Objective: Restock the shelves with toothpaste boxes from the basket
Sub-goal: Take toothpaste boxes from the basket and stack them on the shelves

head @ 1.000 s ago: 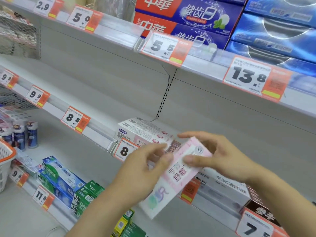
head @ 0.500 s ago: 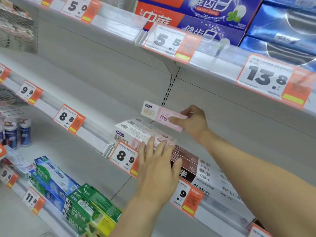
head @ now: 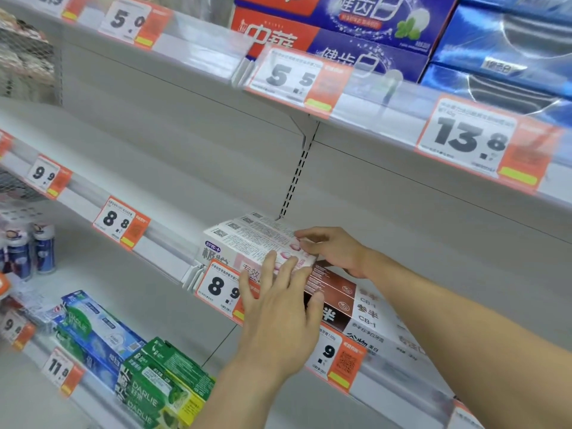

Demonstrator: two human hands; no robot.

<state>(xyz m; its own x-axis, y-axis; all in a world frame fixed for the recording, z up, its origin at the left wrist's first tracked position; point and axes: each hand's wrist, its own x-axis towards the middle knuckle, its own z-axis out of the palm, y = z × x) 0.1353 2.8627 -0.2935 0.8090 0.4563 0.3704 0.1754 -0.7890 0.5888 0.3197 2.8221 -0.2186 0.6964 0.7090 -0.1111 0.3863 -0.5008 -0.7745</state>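
Observation:
Several white-and-pink toothpaste boxes (head: 247, 239) lie side by side on the middle shelf (head: 161, 252), behind the 8.9 price tag (head: 221, 287). My right hand (head: 334, 250) rests at their right end, fingers curled against the box tops. My left hand (head: 278, 308) lies flat with fingers spread against the front face of the boxes, covering part of the print. Neither hand lifts a box clear of the shelf. The basket is out of view.
Brown-and-white boxes (head: 346, 301) sit right of the pink ones. Red-blue and blue boxes (head: 365, 32) fill the top shelf. Green and blue boxes (head: 133, 360) and small bottles (head: 31, 252) occupy the lower shelf. Bare middle shelf stretches left.
The pink box went from both hands up onto the middle shelf beside the others. My right hand came down with it, and my left hand moved to the boxes' front.

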